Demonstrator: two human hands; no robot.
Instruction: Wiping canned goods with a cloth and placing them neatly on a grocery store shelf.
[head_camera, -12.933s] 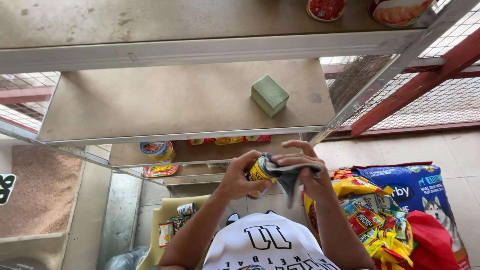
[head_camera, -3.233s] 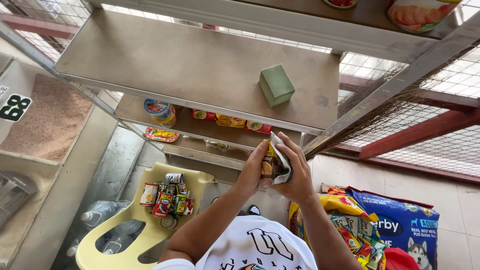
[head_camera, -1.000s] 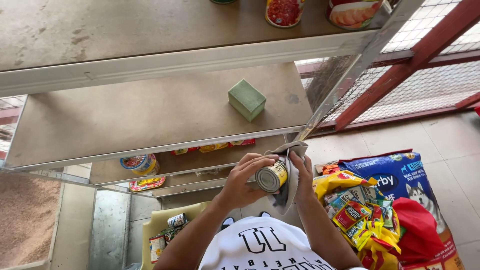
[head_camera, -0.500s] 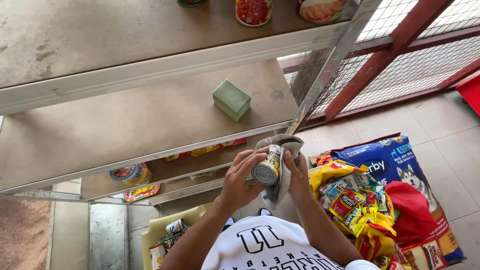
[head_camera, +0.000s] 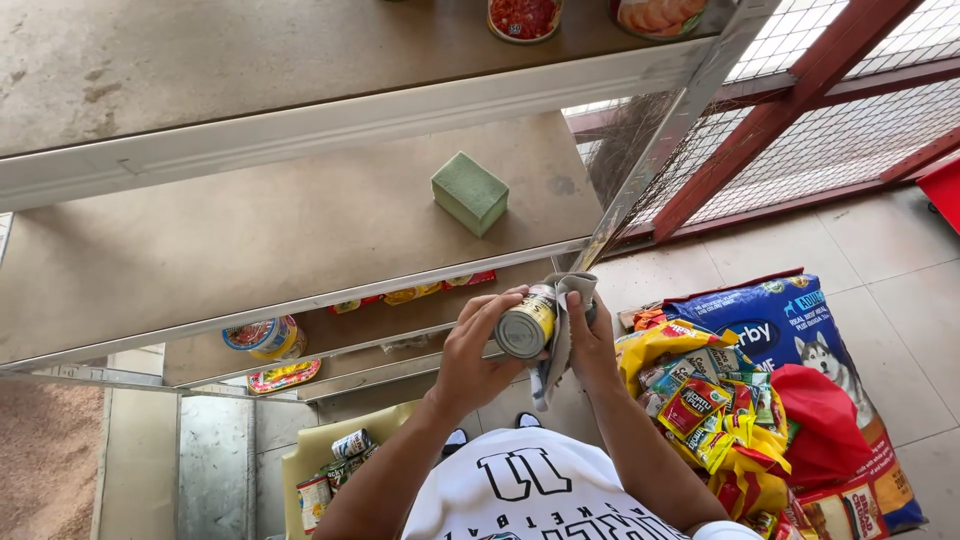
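Your left hand (head_camera: 478, 350) gripped the tin can (head_camera: 527, 322), fingers wrapped round it; your right hand (head_camera: 590, 340) clutched a grey cloth (head_camera: 556, 340) against it, below the shelf's (head_camera: 300, 230) front edge.

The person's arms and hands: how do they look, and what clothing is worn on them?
Both forearms are bare, with no sleeves reaching them. The left hand and right hand wear no gloves, and no rings or watch are visible. The person wears a white short-sleeved shirt with black printed markings.
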